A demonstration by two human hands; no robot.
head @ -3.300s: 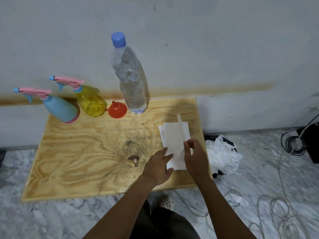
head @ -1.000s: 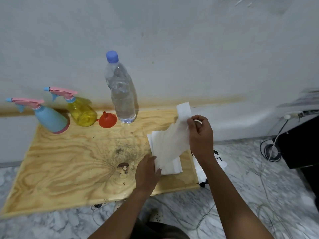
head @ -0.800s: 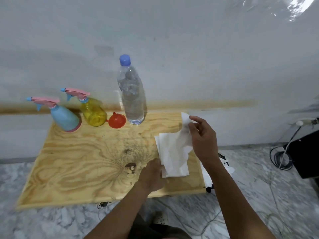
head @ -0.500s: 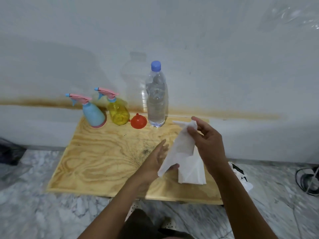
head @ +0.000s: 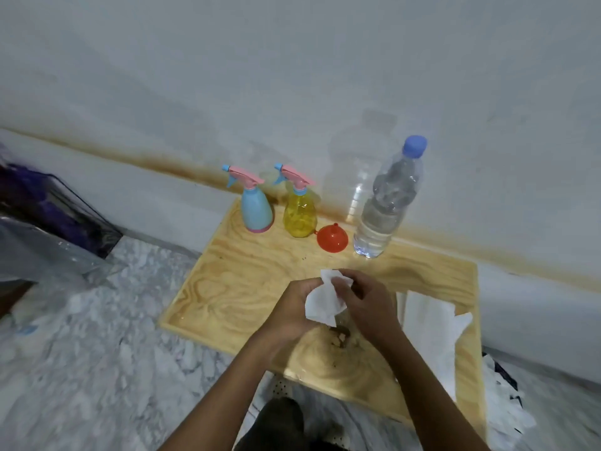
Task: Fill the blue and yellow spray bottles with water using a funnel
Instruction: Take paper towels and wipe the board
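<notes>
Tissue (head: 325,299) — now bunched (both hands)

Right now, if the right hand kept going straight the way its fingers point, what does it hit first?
The right hand points left, into the tissue it pinches, with the left hand just beyond. Depth past that is unclear.

Beyond the left grip (head: 292,307) and to its left, the blue spray bottle (head: 256,209) stands upright with its pink trigger head screwed on. Just beside it, straight beyond both grips, stands the clear yellow spray bottle (head: 300,216), capped the same way. The red funnel (head: 332,238) sits mouth-down, touching it. Beyond the right grip (head: 367,304), the capped water bottle (head: 387,203) stands about half full.
</notes>
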